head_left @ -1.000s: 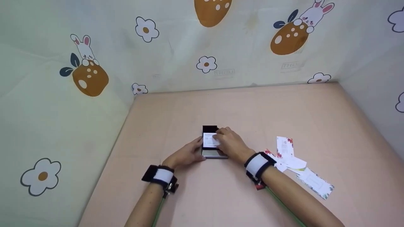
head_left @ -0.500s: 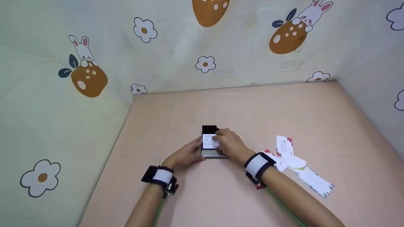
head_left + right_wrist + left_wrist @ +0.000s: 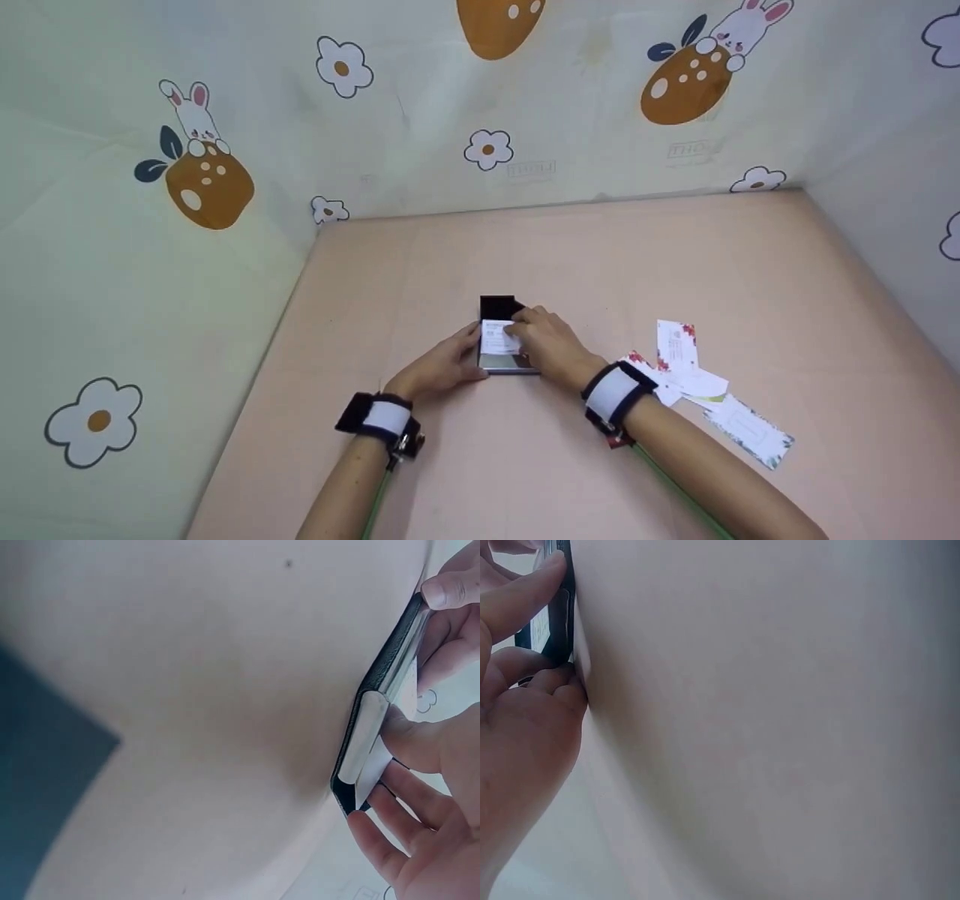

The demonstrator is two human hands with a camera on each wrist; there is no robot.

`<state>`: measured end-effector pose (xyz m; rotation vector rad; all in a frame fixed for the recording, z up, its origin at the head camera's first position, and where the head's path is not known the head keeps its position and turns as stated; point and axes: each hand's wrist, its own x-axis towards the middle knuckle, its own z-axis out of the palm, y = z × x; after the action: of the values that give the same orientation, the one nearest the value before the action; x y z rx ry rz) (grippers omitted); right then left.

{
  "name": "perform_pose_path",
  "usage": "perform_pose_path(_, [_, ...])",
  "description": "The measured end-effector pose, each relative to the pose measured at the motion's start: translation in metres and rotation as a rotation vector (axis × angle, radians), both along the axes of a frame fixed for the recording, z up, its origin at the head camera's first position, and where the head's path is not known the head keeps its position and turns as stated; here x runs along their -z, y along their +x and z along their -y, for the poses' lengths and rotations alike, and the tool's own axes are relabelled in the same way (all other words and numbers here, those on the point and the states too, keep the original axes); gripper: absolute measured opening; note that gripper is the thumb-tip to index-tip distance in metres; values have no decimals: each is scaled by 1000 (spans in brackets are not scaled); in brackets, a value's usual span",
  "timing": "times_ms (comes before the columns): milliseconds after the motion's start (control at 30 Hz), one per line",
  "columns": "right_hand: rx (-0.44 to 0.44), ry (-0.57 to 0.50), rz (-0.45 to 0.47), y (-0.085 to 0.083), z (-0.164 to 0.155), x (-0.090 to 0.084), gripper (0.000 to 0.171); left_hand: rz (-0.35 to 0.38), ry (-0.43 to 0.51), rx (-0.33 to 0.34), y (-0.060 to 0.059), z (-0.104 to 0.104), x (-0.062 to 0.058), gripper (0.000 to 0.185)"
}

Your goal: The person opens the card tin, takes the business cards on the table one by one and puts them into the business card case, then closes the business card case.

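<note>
A black business card case [image 3: 496, 306] with a silvery near part [image 3: 504, 362] lies open on the table. On it is a white printed card [image 3: 495, 337]. My left hand [image 3: 444, 365] grips the case's left side, thumb at the near corner. From the right, my right hand [image 3: 553, 343] pinches the card, covering its right end. In the right wrist view, the card [image 3: 373, 771] shows between the right thumb and fingers, beside the case's black edge [image 3: 386, 664]. The left wrist view shows the left fingers against the case [image 3: 561, 607], mostly cut off by the frame.
Several printed cards [image 3: 679, 352] overlap to the right, some with red flowers. One leaf-bordered card [image 3: 750, 435] lies nearest the right edge. A dark red item [image 3: 618, 441] peeks out under the right wrist strap. Patterned sheets [image 3: 420, 120] enclose the table [image 3: 480, 465].
The white card has slid slightly toward the person, down to the case's silvery part. Both hands stay nearly in place. The head view has shifted a little.
</note>
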<state>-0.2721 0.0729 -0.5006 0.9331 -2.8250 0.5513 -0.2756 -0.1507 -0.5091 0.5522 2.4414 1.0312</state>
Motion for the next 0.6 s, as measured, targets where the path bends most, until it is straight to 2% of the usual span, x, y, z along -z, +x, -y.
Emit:
perform_pose_path(367, [-19, -7, 16, 5, 0, 2, 36, -32, -9, 14, 0, 1, 1, 80])
perform_pose_path(600, [-36, -3, 29, 10, -3, 3, 38, -11, -12, 0, 0, 1, -1, 79])
